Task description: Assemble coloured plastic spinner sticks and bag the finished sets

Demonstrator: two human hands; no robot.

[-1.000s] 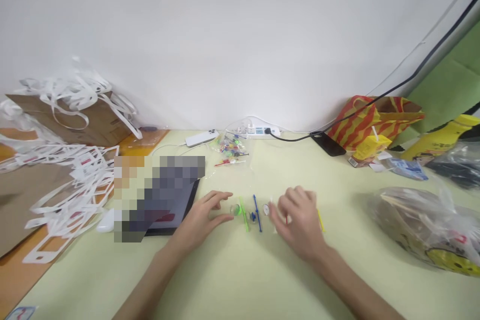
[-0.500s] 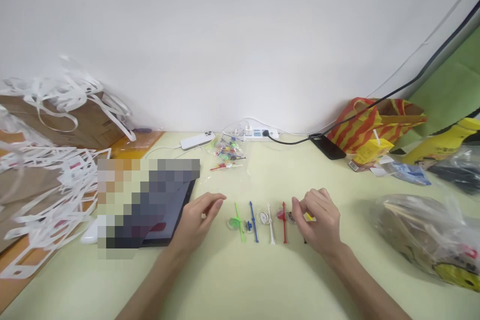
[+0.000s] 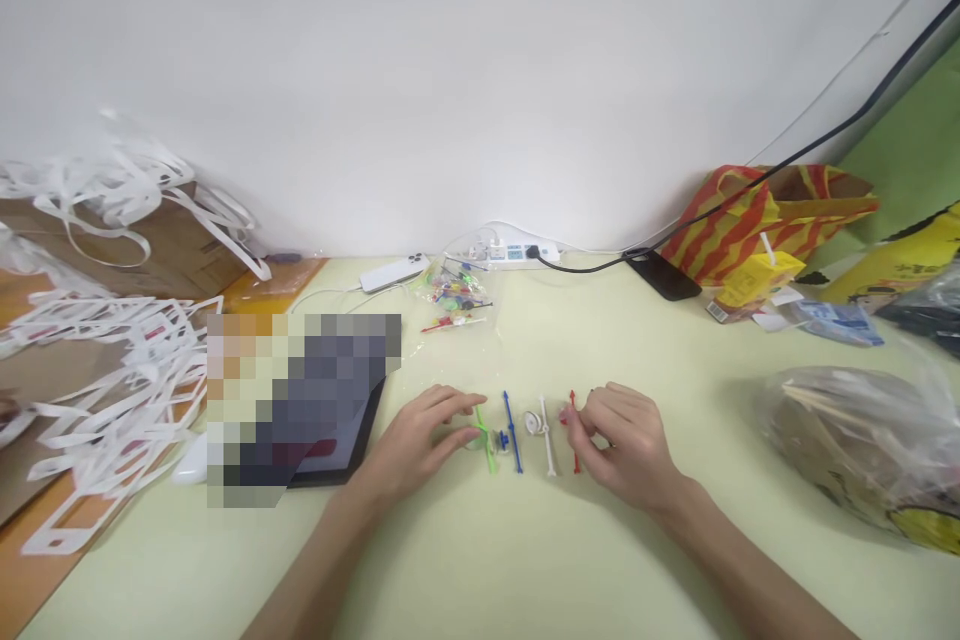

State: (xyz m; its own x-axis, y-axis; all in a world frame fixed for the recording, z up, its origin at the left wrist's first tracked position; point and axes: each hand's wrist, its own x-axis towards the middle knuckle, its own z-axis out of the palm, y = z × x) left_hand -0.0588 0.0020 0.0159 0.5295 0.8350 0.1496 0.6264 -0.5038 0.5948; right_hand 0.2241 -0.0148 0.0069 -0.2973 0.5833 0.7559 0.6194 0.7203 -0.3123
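Note:
A row of small plastic sticks with round tops lies on the pale yellow table (image 3: 480,560): a green stick (image 3: 486,448), a blue stick (image 3: 512,432), a white stick (image 3: 547,444) and a red stick (image 3: 574,432). My left hand (image 3: 424,440) rests at the left end of the row, its fingertips touching the green stick's round top. My right hand (image 3: 626,445) sits at the right end, fingers curled and pinching at the red stick. Anything under my right hand is hidden.
A tablet (image 3: 334,420) lies left of my left hand. A clear bag of coloured pieces (image 3: 454,300), a white remote (image 3: 394,272), a power strip (image 3: 510,253) and a phone (image 3: 660,275) sit farther back. White paper strips (image 3: 112,360) pile at left; plastic bags (image 3: 862,440) at right.
My right hand moved left from the row's right end onto the red stick. My left hand slid right until its fingertips reached the green stick. The view shifted a little.

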